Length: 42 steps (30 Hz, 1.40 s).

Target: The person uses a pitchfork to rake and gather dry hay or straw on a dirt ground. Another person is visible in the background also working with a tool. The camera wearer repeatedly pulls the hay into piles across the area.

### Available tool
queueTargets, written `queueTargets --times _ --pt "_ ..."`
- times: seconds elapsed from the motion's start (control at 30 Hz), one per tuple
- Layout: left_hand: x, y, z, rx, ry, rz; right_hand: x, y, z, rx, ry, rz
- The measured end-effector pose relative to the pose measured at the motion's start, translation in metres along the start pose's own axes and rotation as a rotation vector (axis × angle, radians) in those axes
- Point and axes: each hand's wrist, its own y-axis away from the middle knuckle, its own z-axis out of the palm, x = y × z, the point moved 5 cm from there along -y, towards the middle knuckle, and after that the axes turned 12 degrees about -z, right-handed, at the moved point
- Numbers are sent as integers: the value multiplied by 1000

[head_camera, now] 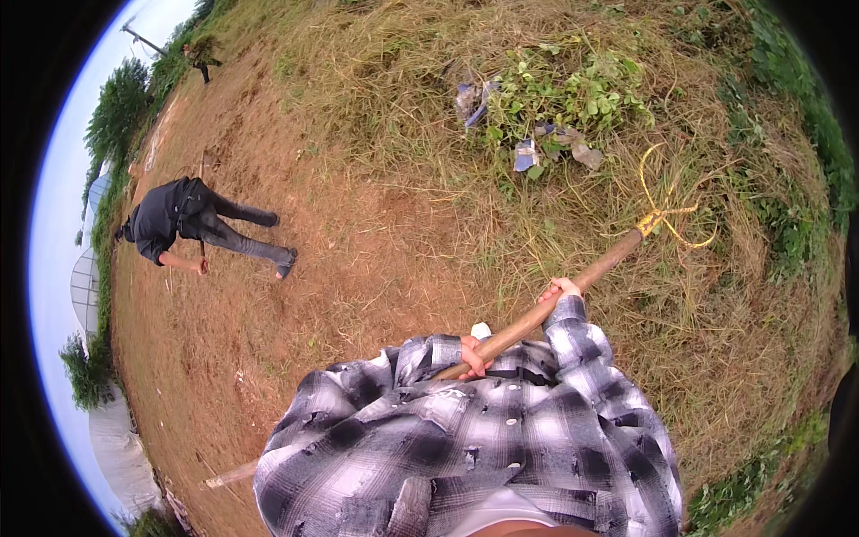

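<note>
Both of my hands grip a long wooden pole (594,272) that slants across my front. My left hand (474,357) is wrapped round it close to my waist. Further along the shaft, my right hand (562,290) holds it from above. Yellow cord (649,221) binds the pole's far end, and thin curved yellow strands splay from there over cut grass (698,295); whether they are tines or loose rope I cannot tell. The pole passes behind my left sleeve, and a pale wooden end (231,474) shows beyond it at lower left.
A person in dark clothes (201,218) bends over a long-handled tool on bare reddish soil (362,268) at left. Another person (203,64) stands far off, beside a bushy load. Torn blue-and-white scraps (527,156) lie by a leafy green plant (597,87). Greenhouses (86,282) line the far left.
</note>
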Motion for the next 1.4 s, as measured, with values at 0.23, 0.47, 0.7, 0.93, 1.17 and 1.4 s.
queueTargets --times 0.23,0.47,0.7,0.93,1.17,1.4 --pt "14 -69 27 83 203 -84 0 -52 -67 96 51 220" --pt "25 -80 51 152 129 -150 7 -57 -92 28 11 261" --pt "17 -8 73 74 48 -109 -51 63 -21 -42 -97 79" --pt "-21 9 39 115 17 -157 -28 88 -11 24 -63 113" --pt "53 -120 -21 100 105 -315 45 -108 -93 154 -4 155" --pt "88 -163 -49 297 59 -320 5 -97 -110 30 -56 214"
